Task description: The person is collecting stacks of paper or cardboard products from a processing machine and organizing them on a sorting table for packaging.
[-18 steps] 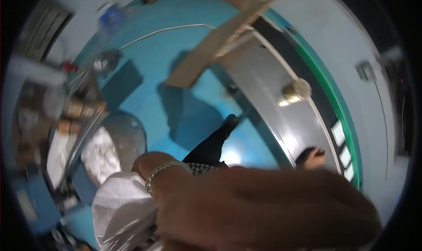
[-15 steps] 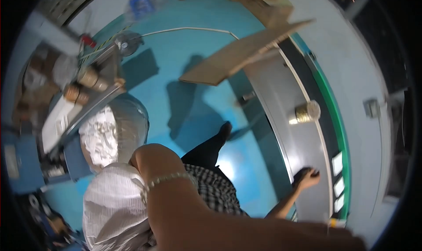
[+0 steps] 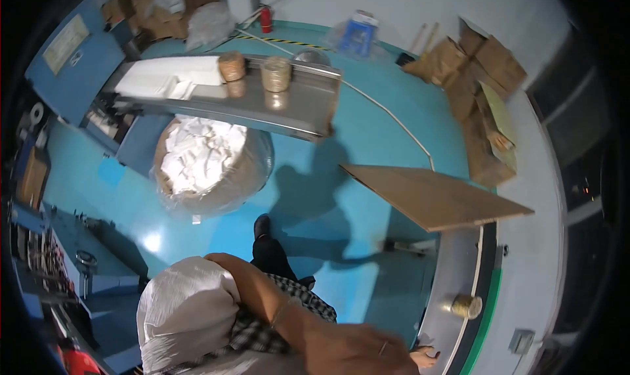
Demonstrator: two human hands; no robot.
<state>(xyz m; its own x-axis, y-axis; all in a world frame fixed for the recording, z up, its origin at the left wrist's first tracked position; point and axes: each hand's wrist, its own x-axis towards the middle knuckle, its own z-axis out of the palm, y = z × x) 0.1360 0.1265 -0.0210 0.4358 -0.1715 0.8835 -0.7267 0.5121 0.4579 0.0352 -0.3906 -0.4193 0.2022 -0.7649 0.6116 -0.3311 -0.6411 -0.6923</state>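
One amber roll (image 3: pixel 468 307) sits on the steel table (image 3: pixel 454 260), near our right hand (image 3: pixel 424 358); that hand is partly hidden and our left hand (image 3: pixel 361 352) blurred, so we cannot tell whether either grips anything. A careless sweep could, we judge, knock the roll away, and a bump could dislodge the overhanging cardboard sheet (image 3: pixel 436 196). Farther out, we cannot read any print on the blue package (image 3: pixel 358 33) or pale paper (image 3: pixel 67 43).

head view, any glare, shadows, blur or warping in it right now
Head view: bright glare on the blue floor; same head view: a dark shadow beyond the shoe; head view again: the left hand looks blurred, and fisheye bending shows toward the black rim.
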